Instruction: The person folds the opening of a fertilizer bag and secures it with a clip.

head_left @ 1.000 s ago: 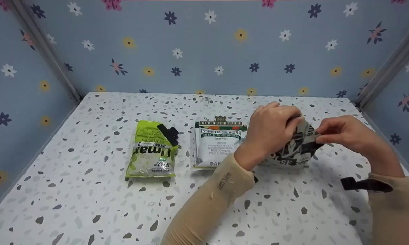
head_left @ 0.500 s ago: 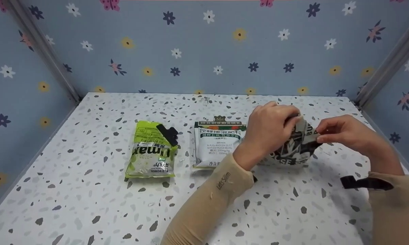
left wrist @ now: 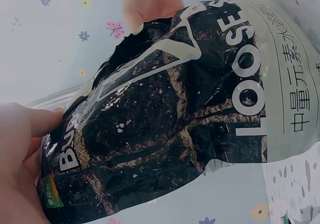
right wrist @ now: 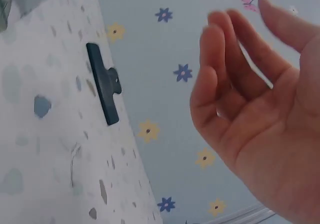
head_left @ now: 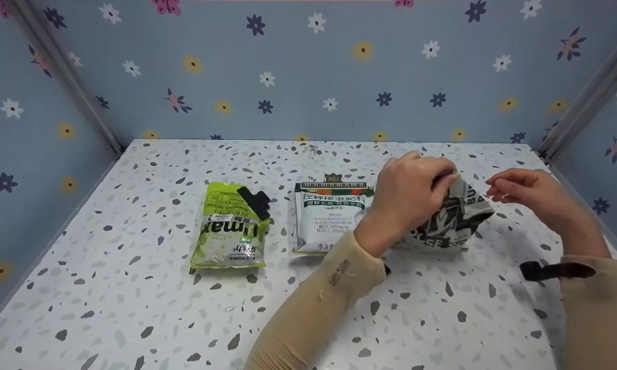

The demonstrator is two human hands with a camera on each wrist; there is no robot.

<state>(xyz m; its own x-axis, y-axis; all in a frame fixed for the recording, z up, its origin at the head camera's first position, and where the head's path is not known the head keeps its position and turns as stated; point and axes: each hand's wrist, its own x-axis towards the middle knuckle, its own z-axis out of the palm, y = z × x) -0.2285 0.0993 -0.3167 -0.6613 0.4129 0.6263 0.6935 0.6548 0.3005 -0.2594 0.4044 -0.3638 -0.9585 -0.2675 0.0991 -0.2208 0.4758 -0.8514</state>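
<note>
My left hand [head_left: 413, 190] grips the top of a grey-and-black plastic bag [head_left: 454, 223] printed LOOSE, which stands on the table. In the left wrist view the thumb and fingers of that hand lie at the left, holding the printed bag [left wrist: 165, 109] by its top end. My right hand [head_left: 534, 198] is just to the right of the bag, apart from it. Its fingers are loosely bent and hold nothing, as the right wrist view shows. A black bag clip [right wrist: 106, 84] lies on the table there.
A green Umax bag [head_left: 231, 241] lies at left with a black clip [head_left: 255, 203] on its upper corner. Beside my left forearm is a white fertilizer bag [head_left: 326, 221], a dark clip-like piece [head_left: 333, 178] at its top. Flower-patterned walls [head_left: 308, 67] enclose the speckled table [head_left: 159, 318].
My right hand has let go of the bag's right corner and moved slightly right and up. The left hand keeps its grip on the bag's top.
</note>
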